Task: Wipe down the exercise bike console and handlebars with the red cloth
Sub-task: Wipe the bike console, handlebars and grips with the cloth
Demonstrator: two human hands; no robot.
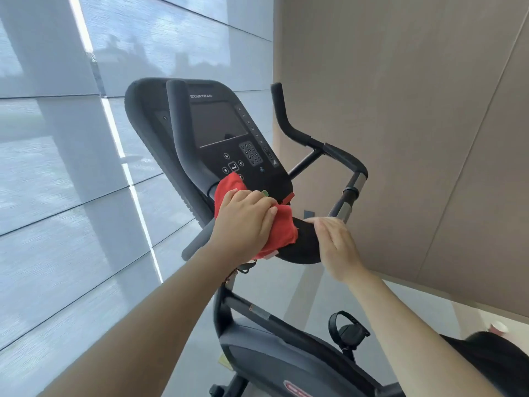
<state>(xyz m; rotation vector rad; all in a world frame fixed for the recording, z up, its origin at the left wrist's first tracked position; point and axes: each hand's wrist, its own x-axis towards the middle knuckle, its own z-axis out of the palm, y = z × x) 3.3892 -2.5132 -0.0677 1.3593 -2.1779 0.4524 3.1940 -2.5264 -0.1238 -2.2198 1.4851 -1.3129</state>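
Left hand (pixel 243 222) is spread flat, palm down, pressing the red cloth (pixel 282 233) against the lower edge of the console (pixel 217 130); that grip is a flat press with fingers draped over the fabric, not a pinch. The cloth is soft and rumpled, bunched into folds, poking out above the knuckles and below the fingertips. Right hand (pixel 335 245) lies open and loose on the rounded black lip just beside the cloth, fingers together, holding nothing. Moving outward, the console is a matte black slab with rounded corners, a dark glossy screen (pixel 219 124), and a cluster of small round keys below it. The handlebars (pixel 300 136) are slim black tubes, bent and curving, with smooth silver metal sleeves on the right bar. Below sits the grey moulded bike body (pixel 274 356), and a strapped pedal (pixel 347 330).
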